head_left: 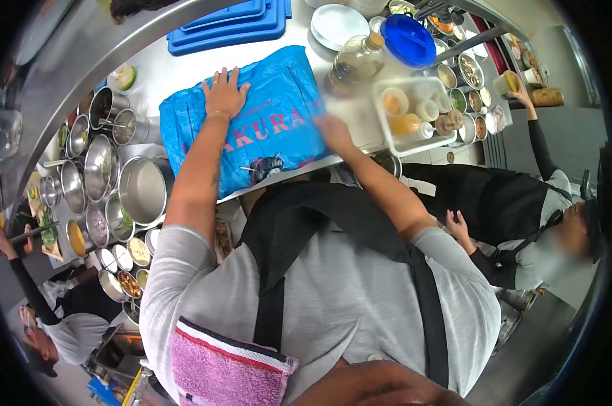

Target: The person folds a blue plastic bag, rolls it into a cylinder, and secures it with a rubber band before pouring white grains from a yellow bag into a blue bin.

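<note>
A blue plastic bag (279, 139) with red lettering and a small dark picture lies on the steel counter in front of me. My left hand (224, 93) rests flat on its upper part, fingers spread. At the bag's right edge is my right hand (334, 135); motion blurs its fingers, so I cannot make out whether they grip the edge. Just beyond that hand stands a clear glass bottle (358, 61) with a cork-coloured cap. The bag's contents, if any, are hidden.
A white tray (389, 139) of sauce bottles and cups stands right. Steel pots (143, 189) and food bowls crowd the left. Blue lids (228, 30) and white plates (340, 26) lie at the back. One co-worker (522, 216) is at right, another (82, 298) at left.
</note>
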A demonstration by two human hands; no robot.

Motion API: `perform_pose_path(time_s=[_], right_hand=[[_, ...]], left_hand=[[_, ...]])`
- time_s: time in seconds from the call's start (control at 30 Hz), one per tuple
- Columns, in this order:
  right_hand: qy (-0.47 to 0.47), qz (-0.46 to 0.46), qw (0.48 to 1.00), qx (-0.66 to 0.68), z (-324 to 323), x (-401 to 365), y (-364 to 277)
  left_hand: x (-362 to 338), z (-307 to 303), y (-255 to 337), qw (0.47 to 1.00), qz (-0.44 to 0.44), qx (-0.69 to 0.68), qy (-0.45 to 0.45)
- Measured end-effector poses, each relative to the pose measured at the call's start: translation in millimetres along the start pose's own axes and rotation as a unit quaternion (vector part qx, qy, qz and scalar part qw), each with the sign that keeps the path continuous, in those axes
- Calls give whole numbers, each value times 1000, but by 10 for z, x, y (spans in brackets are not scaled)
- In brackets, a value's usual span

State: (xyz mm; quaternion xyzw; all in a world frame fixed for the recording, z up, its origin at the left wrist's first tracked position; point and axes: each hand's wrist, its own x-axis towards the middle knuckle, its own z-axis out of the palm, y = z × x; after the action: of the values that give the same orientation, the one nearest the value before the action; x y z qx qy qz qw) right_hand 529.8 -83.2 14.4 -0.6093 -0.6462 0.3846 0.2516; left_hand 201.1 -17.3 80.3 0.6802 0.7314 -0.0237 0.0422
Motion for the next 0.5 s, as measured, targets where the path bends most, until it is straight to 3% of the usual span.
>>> perform_pose_path(time_s=[0.23, 0.3, 0.43, 0.5], right_hand=[[-20, 1, 998, -56, 137, 61, 224], [-19, 39, 999, -27, 117, 44, 152], [-36, 10, 997, -70, 119, 119, 172], [-54, 26, 991, -119, 87, 123, 100]], left_hand=[[51, 399, -94, 998, 27, 29, 52], [64, 645, -168, 980, 48, -39, 188], [322, 991, -342, 975, 26, -87, 203], [453, 1153, -438, 958, 37, -201, 202]])
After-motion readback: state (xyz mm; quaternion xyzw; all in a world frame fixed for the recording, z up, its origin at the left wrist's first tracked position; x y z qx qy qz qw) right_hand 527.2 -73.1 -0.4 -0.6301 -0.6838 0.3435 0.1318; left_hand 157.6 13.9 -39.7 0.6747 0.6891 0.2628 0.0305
